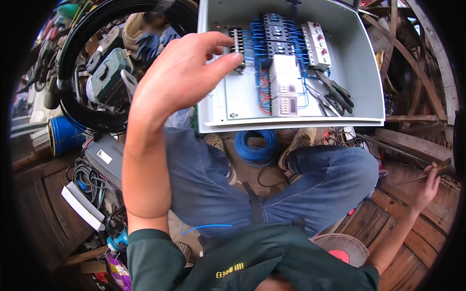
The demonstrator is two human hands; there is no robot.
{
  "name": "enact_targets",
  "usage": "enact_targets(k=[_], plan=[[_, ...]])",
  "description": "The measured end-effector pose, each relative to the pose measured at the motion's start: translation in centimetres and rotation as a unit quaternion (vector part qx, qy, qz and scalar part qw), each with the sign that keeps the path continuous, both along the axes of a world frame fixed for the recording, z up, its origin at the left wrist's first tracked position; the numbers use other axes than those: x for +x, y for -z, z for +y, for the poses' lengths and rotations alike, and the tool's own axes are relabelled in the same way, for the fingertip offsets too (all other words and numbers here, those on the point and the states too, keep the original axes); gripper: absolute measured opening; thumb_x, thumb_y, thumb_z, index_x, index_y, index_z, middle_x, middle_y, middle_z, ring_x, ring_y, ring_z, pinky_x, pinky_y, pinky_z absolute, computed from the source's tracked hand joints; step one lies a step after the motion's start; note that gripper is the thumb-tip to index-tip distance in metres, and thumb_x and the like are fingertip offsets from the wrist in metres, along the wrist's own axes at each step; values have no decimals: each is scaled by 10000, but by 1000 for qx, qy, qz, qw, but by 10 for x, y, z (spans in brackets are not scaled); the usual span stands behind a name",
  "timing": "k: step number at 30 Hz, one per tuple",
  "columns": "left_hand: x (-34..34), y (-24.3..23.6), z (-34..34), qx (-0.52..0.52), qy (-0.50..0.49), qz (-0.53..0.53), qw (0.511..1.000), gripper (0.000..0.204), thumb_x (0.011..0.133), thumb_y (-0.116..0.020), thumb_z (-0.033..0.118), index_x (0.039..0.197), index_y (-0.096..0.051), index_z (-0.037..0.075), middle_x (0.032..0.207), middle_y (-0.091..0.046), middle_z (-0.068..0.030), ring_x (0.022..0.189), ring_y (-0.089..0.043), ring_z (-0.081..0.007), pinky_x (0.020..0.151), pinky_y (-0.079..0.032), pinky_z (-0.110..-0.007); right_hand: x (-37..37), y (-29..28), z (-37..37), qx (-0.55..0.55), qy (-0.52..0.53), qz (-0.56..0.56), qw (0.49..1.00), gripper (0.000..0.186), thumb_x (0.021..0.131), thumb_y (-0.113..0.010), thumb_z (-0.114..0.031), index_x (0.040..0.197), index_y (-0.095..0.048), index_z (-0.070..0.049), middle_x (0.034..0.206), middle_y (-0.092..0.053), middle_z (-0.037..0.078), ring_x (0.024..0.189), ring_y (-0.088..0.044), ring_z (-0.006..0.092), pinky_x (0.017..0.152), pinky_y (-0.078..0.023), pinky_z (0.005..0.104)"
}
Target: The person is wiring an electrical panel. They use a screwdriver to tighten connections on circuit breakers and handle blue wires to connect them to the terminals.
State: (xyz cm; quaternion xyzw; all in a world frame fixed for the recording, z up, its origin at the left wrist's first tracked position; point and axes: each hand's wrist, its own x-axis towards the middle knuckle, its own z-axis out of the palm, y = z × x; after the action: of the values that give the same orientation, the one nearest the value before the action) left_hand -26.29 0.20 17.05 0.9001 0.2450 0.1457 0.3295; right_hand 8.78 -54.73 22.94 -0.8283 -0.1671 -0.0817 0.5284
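Note:
My left hand [187, 68] reaches over the left wall of a grey metal electrical box [349, 63]. Its thumb and forefinger are apart beside a terminal strip [236, 43]; I cannot tell whether they touch it. Blue wires run from the strip to a column of black contactors [276, 33]. Below these sit white modules [285, 85] with red wires at their left. To the right is a row of white relays [316, 46]. Green-and-black handled pliers [336, 89] lie inside the box. Out at the far right, my right hand [428, 186] grips what looks like a screwdriver [410, 182].
A coil of blue wire [256, 145] lies on the floor between my shoes. Black hose coils [70, 92], a blue drum [67, 135] and a grey machine [104, 155] crowd the left. A fan guard [342, 245] is near my right hip. Wooden boards [403, 213] lie at the right.

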Motion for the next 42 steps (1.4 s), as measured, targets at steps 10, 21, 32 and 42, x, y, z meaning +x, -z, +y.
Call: enact_targets(k=[10, 21, 32, 42], plan=[[51, 27, -34, -32, 76, 197, 977, 441, 960, -659, 265, 1276, -625, -41, 1139, -714, -238, 1061, -705, -313, 908, -538, -391, -105, 196, -66, -129, 123, 97, 979, 226, 925, -764, -194, 995, -692, 9, 872, -673, 1, 756, -571, 77, 683, -475, 261], [78, 46, -72, -108, 165, 295, 935, 422, 1023, -593, 179, 1397, -554, -12, 1258, -672, -211, 1206, -629, -263, 1032, -476, -364, -148, 251, -93, 94, 229, 215, 945, 238, 937, -743, -167, 1076, -668, 11, 832, -671, 20, 650, -627, 92, 582, -485, 227], [69, 71, -115, -100, 89, 134, 982, 312, 1055, -508, 208, 1201, -688, -1, 1076, -736, -102, 1028, -670, -172, 936, -498, -320, -98, 366, -128, -98, 263, 102, 954, 449, 930, -718, -371, 1009, -642, 64, 877, -662, 120, 737, -563, 213, 694, -479, 394], [70, 63, -126, -49, 46, 129, 989, 310, 1036, -520, 270, 1126, -705, 38, 839, -705, -220, 834, -715, -389, 751, -541, -421, -103, 474, -244, -256, 392, 232, 853, 704, 882, -689, -497, 1209, -568, 115, 1180, -629, 309, 1130, -574, 440, 981, -448, 484]])
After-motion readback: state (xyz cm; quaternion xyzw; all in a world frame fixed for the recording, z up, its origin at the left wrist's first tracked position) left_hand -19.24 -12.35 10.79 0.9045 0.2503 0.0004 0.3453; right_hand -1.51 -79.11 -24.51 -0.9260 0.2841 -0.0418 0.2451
